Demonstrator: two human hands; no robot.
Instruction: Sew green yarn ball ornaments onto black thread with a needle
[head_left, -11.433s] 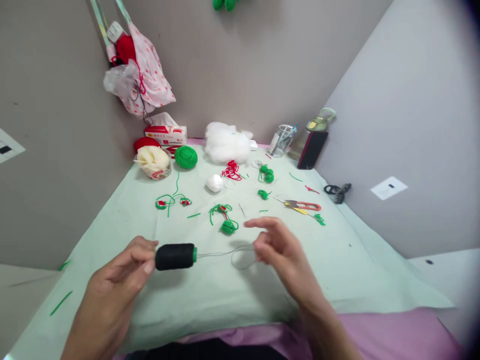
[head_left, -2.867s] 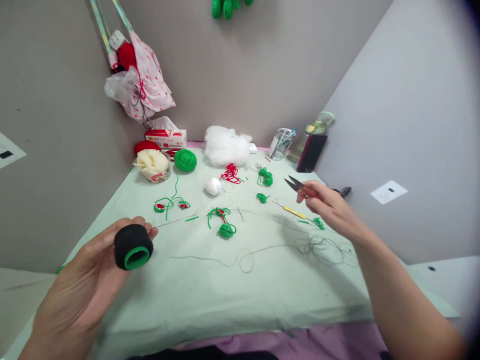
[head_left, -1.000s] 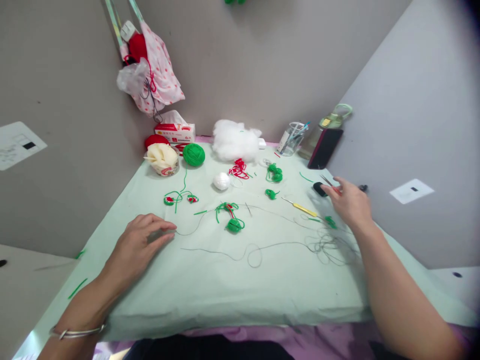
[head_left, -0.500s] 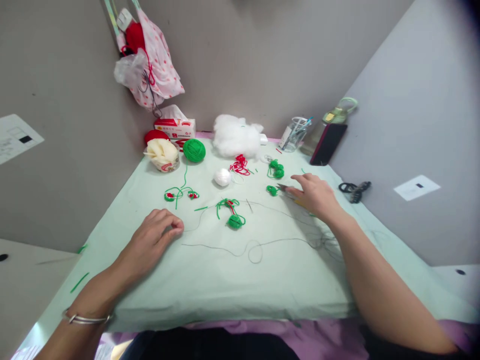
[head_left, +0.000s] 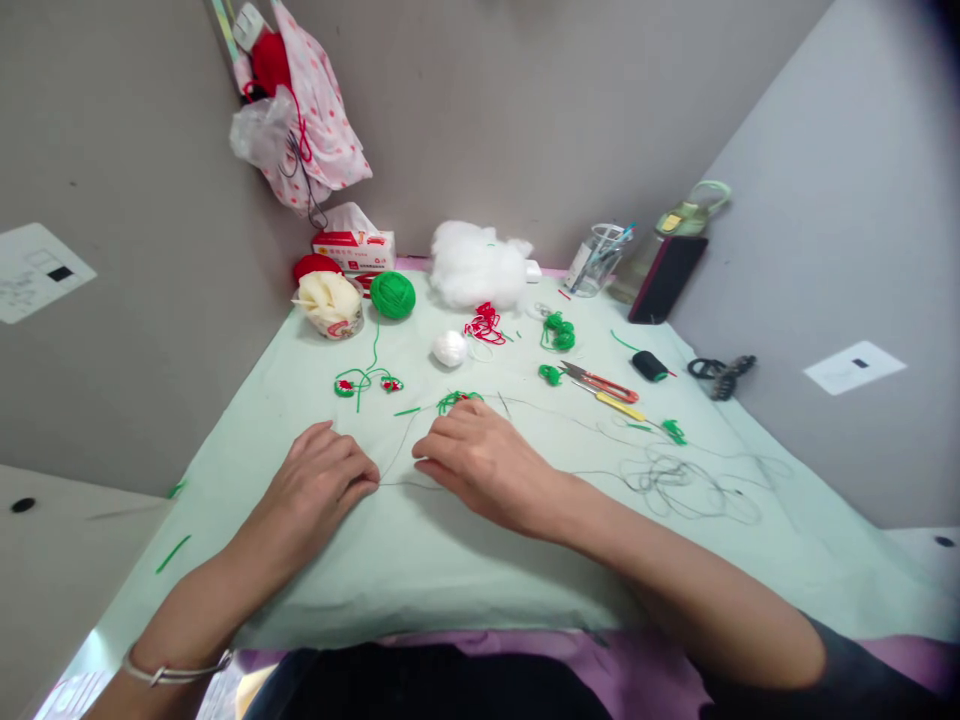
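My left hand rests at the front left of the cloth, thumb and forefinger pinched on a thin dark thread. Close to its right, my right hand hovers with curled fingers; whatever its fingertips hold is too small to make out. It hides most of a green and red crocheted piece. A needle lies just behind. Loose loops of the thread spread at the right. Small scissors and a yellow-handled hook lie behind my right forearm.
Two small crocheted pieces, a green yarn ball, a white ball and white stuffing stand behind. A black spool, a glass, a phone and a bottle are at the right.
My right hand has moved left from the scissors to beside my left hand, uncovering the scissors, hook and black spool. My left hand now has the thread between its fingertips.
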